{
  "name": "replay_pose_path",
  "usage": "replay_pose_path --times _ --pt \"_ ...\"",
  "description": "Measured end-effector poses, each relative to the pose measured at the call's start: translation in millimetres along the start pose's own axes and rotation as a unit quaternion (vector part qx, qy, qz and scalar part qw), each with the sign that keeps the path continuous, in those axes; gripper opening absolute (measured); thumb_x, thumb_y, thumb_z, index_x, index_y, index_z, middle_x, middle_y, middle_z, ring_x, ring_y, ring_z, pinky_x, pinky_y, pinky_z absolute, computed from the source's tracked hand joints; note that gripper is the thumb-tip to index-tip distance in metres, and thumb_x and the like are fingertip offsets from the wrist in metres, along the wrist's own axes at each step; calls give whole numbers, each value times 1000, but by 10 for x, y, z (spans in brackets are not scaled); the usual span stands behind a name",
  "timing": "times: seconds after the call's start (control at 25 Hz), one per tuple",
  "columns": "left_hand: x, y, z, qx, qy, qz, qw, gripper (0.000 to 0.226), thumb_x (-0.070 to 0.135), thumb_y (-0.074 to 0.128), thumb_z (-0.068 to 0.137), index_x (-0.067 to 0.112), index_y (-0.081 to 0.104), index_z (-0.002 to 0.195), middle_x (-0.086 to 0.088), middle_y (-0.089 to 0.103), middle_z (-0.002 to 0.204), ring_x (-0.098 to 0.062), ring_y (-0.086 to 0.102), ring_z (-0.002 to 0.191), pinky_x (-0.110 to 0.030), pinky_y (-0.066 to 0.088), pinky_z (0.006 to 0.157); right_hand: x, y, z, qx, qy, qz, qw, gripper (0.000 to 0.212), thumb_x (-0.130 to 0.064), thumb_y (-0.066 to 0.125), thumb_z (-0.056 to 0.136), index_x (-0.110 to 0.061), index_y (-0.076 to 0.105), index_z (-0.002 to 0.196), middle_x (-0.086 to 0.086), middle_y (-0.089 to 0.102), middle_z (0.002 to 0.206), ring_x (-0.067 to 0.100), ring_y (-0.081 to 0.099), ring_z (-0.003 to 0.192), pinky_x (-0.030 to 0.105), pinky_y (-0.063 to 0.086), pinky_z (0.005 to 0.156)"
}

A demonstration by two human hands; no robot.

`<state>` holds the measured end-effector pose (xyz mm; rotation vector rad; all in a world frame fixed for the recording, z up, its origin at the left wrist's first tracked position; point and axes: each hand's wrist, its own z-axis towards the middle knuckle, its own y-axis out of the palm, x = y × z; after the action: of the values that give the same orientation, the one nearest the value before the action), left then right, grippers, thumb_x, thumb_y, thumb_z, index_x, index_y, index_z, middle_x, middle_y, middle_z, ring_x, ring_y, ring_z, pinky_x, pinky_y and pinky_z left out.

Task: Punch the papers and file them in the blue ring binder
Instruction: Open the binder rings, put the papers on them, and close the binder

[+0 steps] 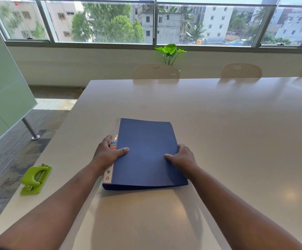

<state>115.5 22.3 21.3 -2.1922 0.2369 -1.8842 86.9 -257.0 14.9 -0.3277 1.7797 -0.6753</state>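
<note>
Both hands clasp the closed blue ring binder (144,154) lying flat near the table's (236,123) near-left corner: my left hand (107,156) grips its spine edge, thumb on the cover, my right hand (182,157) grips the opposite edge. Beside the left edge sits a green hole punch (35,179), well apart from my left hand.

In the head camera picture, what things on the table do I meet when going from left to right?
Green hole punch → left hand → blue ring binder → right hand.
</note>
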Motion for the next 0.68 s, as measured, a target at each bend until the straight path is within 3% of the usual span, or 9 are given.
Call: replay_pose_path --times 0.16,0.4,0.52,0.68 --pt "-33 19 3 5 9 28 1000 82 30 91 75 24 45 142 7 62 121 -16 68 100 -41 59 89 33 33 28 7 20 -82 996 55 -48 75 80 -14 59 120 6 58 121 28 61 105 43 55 87" --pt "-98 -2 35 -77 16 111 991 90 50 83 74 42 38 151 6 40 151 -23 50 135 -47 51 105 29 43 -21 10 -6 -173 985 58 -54 65 85 -16 56 129 7 43 140 32 42 127 46 45 100" --pt "-77 31 39 -64 7 178 982 95 52 78 83 33 26 160 2 7 168 -24 30 150 -43 34 120 -22 30 -63 3 -60 -203 977 68 -54 53 95 -20 38 151 4 28 161 31 29 144 49 33 109" --pt "27 74 2 -50 26 278 959 98 70 72 78 37 27 159 1 -1 170 -29 11 156 -49 23 124 -143 -3 -92 14 -115 -255 960 73 -59 39 100 -23 22 161 2 16 169 27 13 154 50 20 116"
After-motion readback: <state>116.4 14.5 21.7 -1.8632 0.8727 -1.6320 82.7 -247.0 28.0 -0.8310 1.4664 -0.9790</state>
